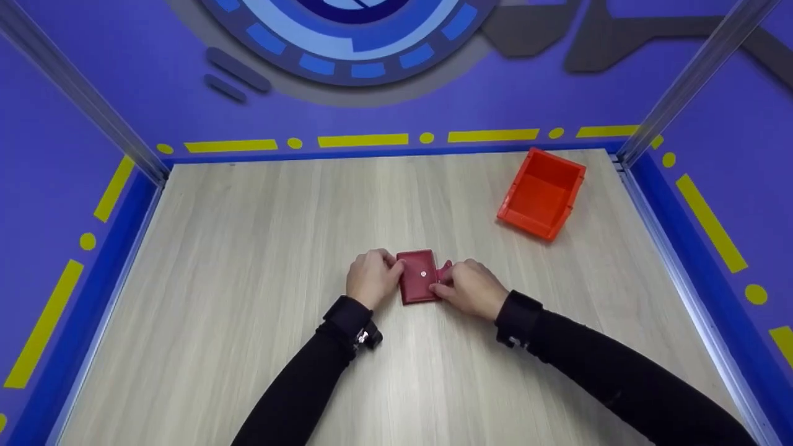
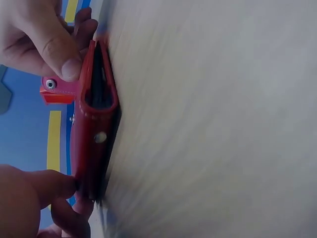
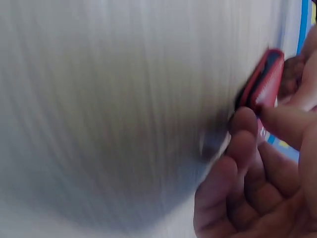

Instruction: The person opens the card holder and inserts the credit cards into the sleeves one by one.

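A small red wallet (image 1: 415, 285) lies folded on the table in front of the person, with a metal snap stud on its cover. My left hand (image 1: 372, 279) pinches its left edge, thumb on top. At the right edge, my right hand (image 1: 474, 288) grips the wallet between thumb and curled fingers. A pinkish-red strap (image 1: 445, 269) sticks out past that edge, unfastened; its round metal snap (image 2: 50, 84) shows in the left wrist view. There the wallet's near end (image 2: 101, 99) gapes a little, dark inside. In the right wrist view, fingertips (image 3: 243, 121) sit right at the wallet's corner.
An orange-red plastic bin (image 1: 542, 195) stands at the back right of the light wood table (image 1: 260, 248). Blue-purple panels (image 1: 396, 118) with yellow markings enclose the table at the back and both sides.
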Demonstrator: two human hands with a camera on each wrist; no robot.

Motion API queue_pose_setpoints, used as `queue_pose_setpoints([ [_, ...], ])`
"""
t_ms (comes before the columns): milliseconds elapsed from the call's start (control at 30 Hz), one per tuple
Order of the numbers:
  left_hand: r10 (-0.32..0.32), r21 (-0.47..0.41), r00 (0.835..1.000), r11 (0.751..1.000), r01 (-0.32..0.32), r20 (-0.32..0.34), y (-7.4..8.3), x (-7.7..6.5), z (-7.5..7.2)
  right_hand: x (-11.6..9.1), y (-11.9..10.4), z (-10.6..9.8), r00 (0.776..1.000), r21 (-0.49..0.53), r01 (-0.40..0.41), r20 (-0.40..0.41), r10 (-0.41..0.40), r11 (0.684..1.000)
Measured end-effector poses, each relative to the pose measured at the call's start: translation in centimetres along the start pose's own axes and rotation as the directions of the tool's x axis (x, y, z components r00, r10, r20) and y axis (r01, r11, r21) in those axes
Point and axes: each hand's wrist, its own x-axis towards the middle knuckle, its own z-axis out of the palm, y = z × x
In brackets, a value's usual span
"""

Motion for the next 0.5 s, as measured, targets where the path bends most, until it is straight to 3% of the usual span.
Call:
queue_pose_setpoints([
  [133,0.023,0.007,1.000,1.000,-0.023,0.008,-0.1,-1.0,-0.1,-0.4,-0.2,-0.3,0.999,-0.012,-0.045,-0.002,0.045,0.999],
  [300,0.058,0.018,0.998,0.998,-0.059,0.039,-0.1,-2.5,-0.8,0.1,-0.1,-2.5,0.989,0.009,-0.134,-0.055,0.135,0.991],
  [400,0.047,0.026,0.997,0.998,-0.049,0.061,-0.1,-3.0,-1.0,0.7,0.0,-3.5,0.982,0.019,-0.173,-0.075,0.174,0.985],
  [500,0.028,0.031,0.995,0.999,-0.031,0.093,-0.1,-3.3,-0.9,1.2,0.1,-3.7,0.980,0.022,-0.196,-0.042,0.196,0.980],
])
